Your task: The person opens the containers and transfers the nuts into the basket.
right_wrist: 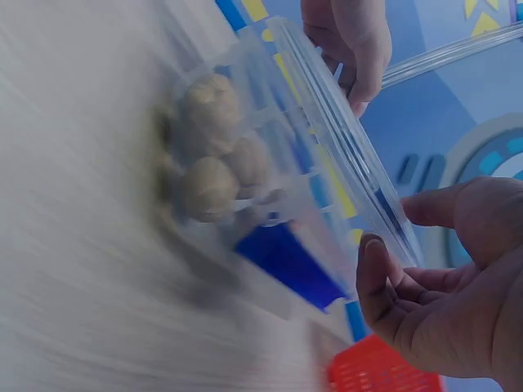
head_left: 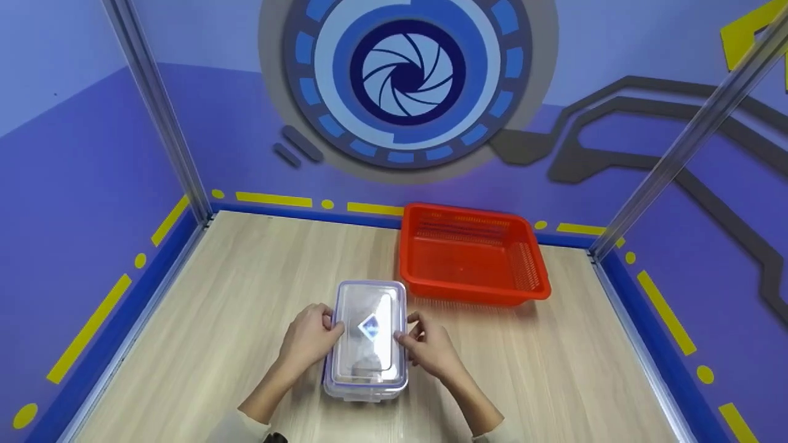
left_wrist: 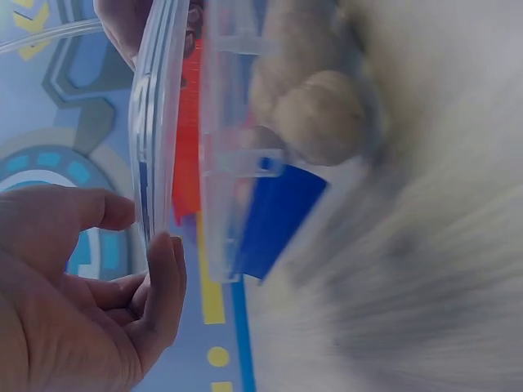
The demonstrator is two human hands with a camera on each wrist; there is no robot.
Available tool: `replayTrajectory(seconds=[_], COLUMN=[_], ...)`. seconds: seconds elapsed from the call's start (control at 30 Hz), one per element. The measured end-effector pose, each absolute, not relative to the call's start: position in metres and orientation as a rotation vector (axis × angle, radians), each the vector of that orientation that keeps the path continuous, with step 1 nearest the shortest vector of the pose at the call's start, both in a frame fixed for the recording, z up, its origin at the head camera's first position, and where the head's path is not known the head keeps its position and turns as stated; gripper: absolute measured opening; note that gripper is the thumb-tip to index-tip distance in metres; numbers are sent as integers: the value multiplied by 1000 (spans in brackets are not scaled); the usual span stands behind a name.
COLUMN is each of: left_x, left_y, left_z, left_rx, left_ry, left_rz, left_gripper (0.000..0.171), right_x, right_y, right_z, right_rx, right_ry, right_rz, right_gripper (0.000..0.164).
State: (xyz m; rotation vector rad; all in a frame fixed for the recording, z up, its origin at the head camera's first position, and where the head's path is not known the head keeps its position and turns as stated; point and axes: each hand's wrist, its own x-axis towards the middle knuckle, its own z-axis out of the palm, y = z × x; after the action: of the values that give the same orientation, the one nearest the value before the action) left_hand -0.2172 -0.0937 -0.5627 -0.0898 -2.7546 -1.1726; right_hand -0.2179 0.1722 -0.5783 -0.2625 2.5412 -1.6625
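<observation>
Both hands hold a clear plastic lid (head_left: 363, 363) with a purple-tinted seal, one hand at each long side. My left hand (head_left: 311, 332) pinches its left edge between thumb and fingers; my right hand (head_left: 433, 346) pinches the right edge. Under the lid stands a clear food container (left_wrist: 219, 122), with a visible gap between its rim and the lid in both wrist views. Several round, brown, walnut-like things (right_wrist: 208, 189) lie inside, beside a dark blue piece (right_wrist: 290, 261) with a straight edge. From the head view, the lid mostly hides these contents.
A red plastic basket (head_left: 474, 294) with perforated sides stands behind and to the right of the container, close to the back wall. The wood-grain table (head_left: 246, 277) is enclosed by blue printed panels and metal corner posts (head_left: 160, 111).
</observation>
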Motion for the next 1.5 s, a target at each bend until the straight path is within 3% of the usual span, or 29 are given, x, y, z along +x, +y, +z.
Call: replayTrajectory(seconds=[0.77,1.03,1.5], left_x=[-229,-238,-241], left_y=[-64,-51,-25], left_z=[-518,-507,-503], left_rx=[-222,-304,-322], left_ry=[-2492,-2345,-2244], left_rz=[-1392,-1468,-1558], left_gripper=[37,32,30], right_x=[-227,-225,-217], right_y=[208,221,226], right_z=[-519,-504,-498], right_rx=[-307,-246,-59], right_ry=[2735,2737,2489], right_rz=[-1686,-1781,-2267], right_gripper=[39,40,38])
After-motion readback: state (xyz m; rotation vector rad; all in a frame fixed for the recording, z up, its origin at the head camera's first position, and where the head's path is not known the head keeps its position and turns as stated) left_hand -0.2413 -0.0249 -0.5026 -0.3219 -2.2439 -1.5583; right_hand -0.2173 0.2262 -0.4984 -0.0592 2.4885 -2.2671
